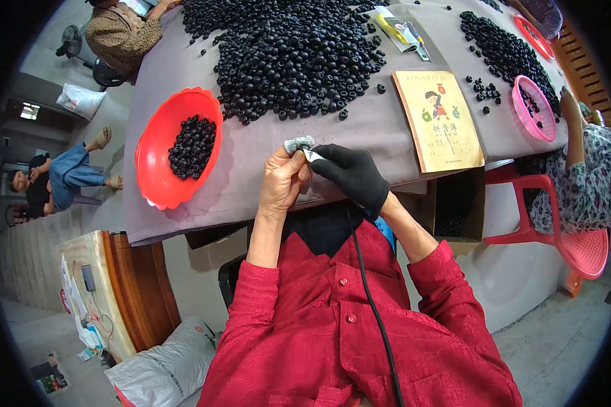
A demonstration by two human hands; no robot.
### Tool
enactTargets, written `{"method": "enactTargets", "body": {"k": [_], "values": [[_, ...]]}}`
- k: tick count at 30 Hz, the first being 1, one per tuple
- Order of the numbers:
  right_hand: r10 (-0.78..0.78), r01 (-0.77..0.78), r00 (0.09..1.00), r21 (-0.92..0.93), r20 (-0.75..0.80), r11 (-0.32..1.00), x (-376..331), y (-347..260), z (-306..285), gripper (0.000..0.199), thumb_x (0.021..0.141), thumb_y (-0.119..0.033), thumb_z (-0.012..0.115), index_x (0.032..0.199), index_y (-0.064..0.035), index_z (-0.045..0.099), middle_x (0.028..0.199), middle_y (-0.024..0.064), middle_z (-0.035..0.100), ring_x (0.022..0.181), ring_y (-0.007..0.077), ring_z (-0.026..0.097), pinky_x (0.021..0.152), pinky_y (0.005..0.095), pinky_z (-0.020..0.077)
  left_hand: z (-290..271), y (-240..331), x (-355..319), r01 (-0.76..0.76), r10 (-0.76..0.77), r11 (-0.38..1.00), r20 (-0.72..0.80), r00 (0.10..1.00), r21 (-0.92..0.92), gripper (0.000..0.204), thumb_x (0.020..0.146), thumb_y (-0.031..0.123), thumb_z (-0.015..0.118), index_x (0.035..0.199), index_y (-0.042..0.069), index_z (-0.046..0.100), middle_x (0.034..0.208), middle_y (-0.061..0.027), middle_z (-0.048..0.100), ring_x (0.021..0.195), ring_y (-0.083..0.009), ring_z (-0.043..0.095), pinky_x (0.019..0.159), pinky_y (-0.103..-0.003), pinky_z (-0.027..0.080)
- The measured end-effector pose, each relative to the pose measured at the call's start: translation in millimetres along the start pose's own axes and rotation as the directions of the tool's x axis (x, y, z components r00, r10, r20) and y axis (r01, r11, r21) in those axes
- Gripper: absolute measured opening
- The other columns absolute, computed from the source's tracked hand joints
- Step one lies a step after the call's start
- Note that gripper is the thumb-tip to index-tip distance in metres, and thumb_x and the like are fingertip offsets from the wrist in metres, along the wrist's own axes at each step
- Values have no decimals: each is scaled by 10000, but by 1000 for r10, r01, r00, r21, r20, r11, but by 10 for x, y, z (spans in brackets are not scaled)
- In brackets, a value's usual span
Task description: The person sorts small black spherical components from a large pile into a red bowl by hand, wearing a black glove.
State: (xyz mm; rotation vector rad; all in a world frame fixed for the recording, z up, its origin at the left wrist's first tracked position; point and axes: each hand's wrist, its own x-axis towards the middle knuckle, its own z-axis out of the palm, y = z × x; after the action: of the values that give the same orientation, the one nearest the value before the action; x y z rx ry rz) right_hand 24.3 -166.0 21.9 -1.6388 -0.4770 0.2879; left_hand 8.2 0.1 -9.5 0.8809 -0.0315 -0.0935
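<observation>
My left hand (282, 178) is bare and closed in a pinch at the table's front edge, with a speckled grey-white wrap (298, 144) around one finger. Against it works my right hand (354, 176), in a black glove, its fingers also pinched together. A small whitish pointed piece (312, 155) shows at the right fingertips; its kind cannot be told. Whatever the left fingers grip is mostly hidden. Beyond both hands lies a large heap of small black ring-shaped parts (299, 68). To the left, a red scalloped basin (147, 159) holds a smaller pile of such parts.
A yellow exercise book (414, 129) and a packaged yellow-handled tool (402, 30) lie on the grey tablecloth (251, 152). At right are another black heap (516, 54), a pink basket (521, 108) and a red plastic chair (533, 203). Other people sit around. A black cord (373, 305) hangs over my front.
</observation>
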Motion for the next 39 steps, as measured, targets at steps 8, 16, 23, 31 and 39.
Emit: {"method": "enactTargets", "body": {"k": [8, 16, 23, 31, 39], "values": [[-1, 2, 1000, 29, -18, 1000, 20, 0, 20, 333, 856, -275, 558, 1071, -22, 588, 919, 122, 648, 830, 141, 593, 747, 287, 459, 61, 50, -65, -37, 38, 999, -22, 999, 38, 181, 875, 88, 544, 1030, 7, 590, 632, -8, 536, 509, -78, 452, 493, -211, 362], [105, -100, 992, 74, -68, 992, 14, 3, -45, 318, 856, -225, 580, 1073, 7, 578, 895, 58, 621, 811, 90, 528, 739, 260, 439, 90, 1061, -240, -184, 540, 711, -359, 762, 679, 164, 809, 26, 597, 968, 18, 635, 663, 0, 569, 483, -52, 469, 429, -189, 352], [53, -55, 997, -42, -54, 998, 31, -11, -24, 344, 844, -260, 582, 1077, -7, 579, 906, 100, 649, 821, 115, 567, 752, 286, 455, -131, 1345, -125, -95, 761, 235, -122, 638, 967, 80, 797, 54, 637, 840, 39, 571, 594, 37, 507, 480, -13, 411, 389, -164, 283], [77, -75, 995, 34, -56, 997, 16, 18, 2, 363, 838, -261, 588, 1093, -3, 572, 951, 118, 646, 846, 142, 589, 763, 293, 458, -153, 500, 426, -39, 449, 75, 2, 894, 996, 159, 698, 44, 664, 808, -22, 570, 751, -124, 531, 636, -246, 553, 571, -348, 444], [99, -98, 994, 29, -47, 995, 19, -50, -41, 382, 841, -270, 583, 1111, 0, 561, 969, 123, 640, 852, 145, 583, 774, 294, 454, -132, 402, 752, -30, 409, -141, 86, 908, 990, 198, 684, 50, 674, 818, -5, 539, 800, -165, 537, 734, -343, 560, 644, -418, 450]]}}
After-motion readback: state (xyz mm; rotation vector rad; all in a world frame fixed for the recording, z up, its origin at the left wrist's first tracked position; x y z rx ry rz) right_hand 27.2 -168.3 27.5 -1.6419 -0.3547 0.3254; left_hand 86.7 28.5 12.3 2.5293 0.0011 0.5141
